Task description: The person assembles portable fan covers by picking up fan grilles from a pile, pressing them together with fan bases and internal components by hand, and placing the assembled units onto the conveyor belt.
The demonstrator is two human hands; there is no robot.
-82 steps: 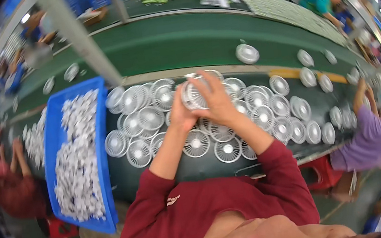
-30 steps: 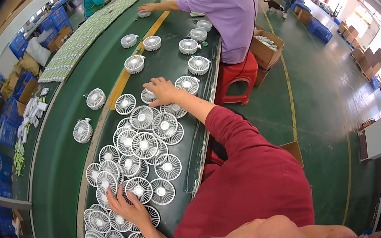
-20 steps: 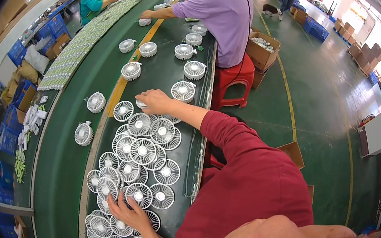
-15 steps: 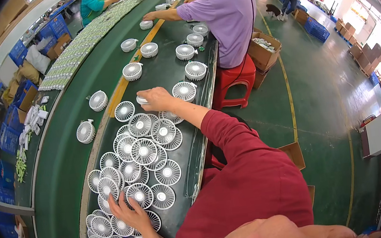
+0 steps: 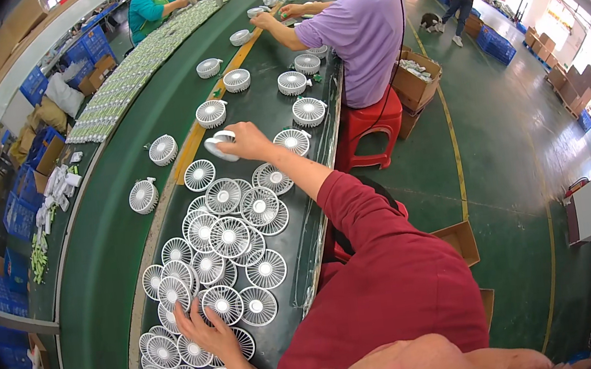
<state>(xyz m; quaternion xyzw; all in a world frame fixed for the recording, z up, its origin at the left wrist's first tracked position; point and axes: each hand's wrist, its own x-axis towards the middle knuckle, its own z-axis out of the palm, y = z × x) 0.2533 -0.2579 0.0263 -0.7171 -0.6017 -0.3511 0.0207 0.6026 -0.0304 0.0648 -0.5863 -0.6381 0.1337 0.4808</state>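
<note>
My right hand (image 5: 249,143) is closed on a white round fan part (image 5: 220,146), held tilted above the bench past the far end of a heap of covers. Its front is partly hidden by the fingers. Fingers apart, my left hand (image 5: 214,336) rests on the heap of white fan grille covers (image 5: 230,237) and grips none that I can make out. Nearest the right hand are a fan grille cover (image 5: 199,175), a white fan head (image 5: 211,114) beyond it, and another fan head (image 5: 292,142) to its right.
A green conveyor belt (image 5: 104,282) runs along the left, carrying several fan heads. Further up the bench, a person in a purple shirt (image 5: 373,35) sits on a red stool (image 5: 372,134), hands at a fan part. Cardboard boxes (image 5: 415,80) stand on the floor at right.
The part in my right hand has tilted and shows more of its round face. My left hand stays on the covers. The co-worker's second hand has come into view, and the whole view has shifted slightly.
</note>
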